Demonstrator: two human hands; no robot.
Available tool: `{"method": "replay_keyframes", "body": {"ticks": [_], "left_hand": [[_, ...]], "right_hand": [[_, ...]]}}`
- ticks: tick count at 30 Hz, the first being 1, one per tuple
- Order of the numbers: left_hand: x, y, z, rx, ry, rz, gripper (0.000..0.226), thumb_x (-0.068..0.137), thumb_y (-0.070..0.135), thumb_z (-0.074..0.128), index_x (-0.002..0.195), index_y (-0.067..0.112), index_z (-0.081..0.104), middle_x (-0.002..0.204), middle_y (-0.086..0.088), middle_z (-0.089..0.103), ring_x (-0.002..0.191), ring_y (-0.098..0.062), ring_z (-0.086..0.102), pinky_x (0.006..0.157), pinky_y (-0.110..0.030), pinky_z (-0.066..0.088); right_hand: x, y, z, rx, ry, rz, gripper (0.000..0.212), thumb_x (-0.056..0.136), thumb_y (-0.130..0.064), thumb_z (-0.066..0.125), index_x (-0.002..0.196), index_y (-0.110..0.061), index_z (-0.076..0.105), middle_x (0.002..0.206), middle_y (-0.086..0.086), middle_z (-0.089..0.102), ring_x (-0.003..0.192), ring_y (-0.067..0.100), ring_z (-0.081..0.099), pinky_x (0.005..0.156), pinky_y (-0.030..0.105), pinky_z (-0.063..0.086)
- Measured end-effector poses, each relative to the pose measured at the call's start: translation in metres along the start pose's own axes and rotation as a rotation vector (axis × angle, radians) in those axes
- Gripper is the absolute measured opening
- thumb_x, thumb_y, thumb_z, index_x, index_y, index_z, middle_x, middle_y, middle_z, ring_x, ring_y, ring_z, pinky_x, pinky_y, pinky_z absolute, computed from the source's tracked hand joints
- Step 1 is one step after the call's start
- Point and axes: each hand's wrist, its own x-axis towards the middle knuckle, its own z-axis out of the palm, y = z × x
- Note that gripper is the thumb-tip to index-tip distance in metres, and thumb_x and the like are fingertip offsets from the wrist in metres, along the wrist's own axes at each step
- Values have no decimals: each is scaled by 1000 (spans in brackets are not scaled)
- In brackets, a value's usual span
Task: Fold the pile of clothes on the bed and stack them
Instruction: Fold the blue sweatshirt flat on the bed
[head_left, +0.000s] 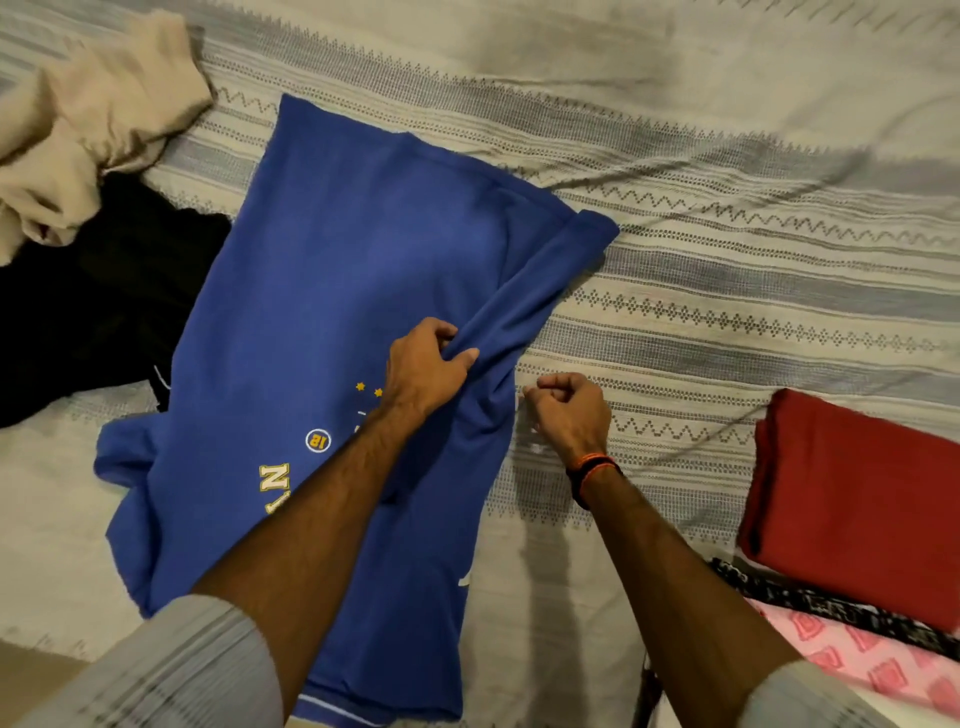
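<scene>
A blue T-shirt (332, 291) with yellow lettering lies spread on the striped bedsheet (727, 291), its right side folded inward. My left hand (428, 366) grips a bunched fold of the blue fabric near the shirt's right edge. Just right of that edge, my right hand (569, 413) hovers over the sheet with curled fingers and holds nothing. A folded red garment (857, 499) tops a stack at the right, above a black patterned piece (831, 605) and a pink patterned one (872, 660).
A beige garment (88, 124) lies crumpled at the upper left. Under and below it sits a black garment (88, 306), touching the blue shirt's left side. Bare sheet stretches across the far and right-middle part of the bed.
</scene>
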Motion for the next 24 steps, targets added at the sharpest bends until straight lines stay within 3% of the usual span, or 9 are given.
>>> {"method": "replay_keyframes", "body": {"ticks": [5,11,15,18,20,22,24], "left_hand": [[25,28,11,-10,-41,63,40,81,32,78,112,13,63,109,-1,68,98,-17,63,82,-26,51],[53,64,28,-14,-86,114,44,78,32,81,112,11,64,109,-2,69,99,-17,64,81,-24,52],[73,91,39,-33,-135,101,49,75,33,83,114,10,65,110,-5,70,101,-19,65,87,-31,54],[86,108,47,-33,-192,80,31,74,37,83,92,18,67,96,-5,70,92,-20,66,86,-41,56],[91,117,53,-62,-227,91,34,72,37,84,87,11,69,91,-7,73,88,-22,68,83,-46,56],[92,122,60,-62,-247,146,37,71,36,84,90,8,72,88,-6,74,85,-21,69,79,-46,56],[87,127,67,-92,-262,197,28,72,30,84,91,13,71,86,0,73,84,-15,68,80,-40,57]], "right_hand": [[30,-14,-9,30,-16,-33,13,84,-16,73,96,-14,69,71,-9,65,67,1,59,62,10,45],[71,-42,-16,169,15,-25,13,81,-21,72,88,-27,63,83,-4,72,85,19,71,87,38,58],[102,-68,-22,220,-5,-58,29,83,-8,66,108,-20,63,98,-1,72,94,19,69,91,41,56],[118,-75,-24,299,-44,-89,32,84,-3,62,114,-14,64,104,3,73,98,20,69,92,45,56],[125,-74,-25,366,-60,-63,20,90,-26,65,106,-15,67,102,5,74,95,23,71,87,49,58],[126,-79,-29,413,-73,8,49,78,-65,63,92,-19,70,94,4,75,89,26,72,82,48,59],[129,-84,-33,412,-71,10,68,60,-84,59,79,-20,67,85,-1,73,83,21,70,81,43,58]]}}
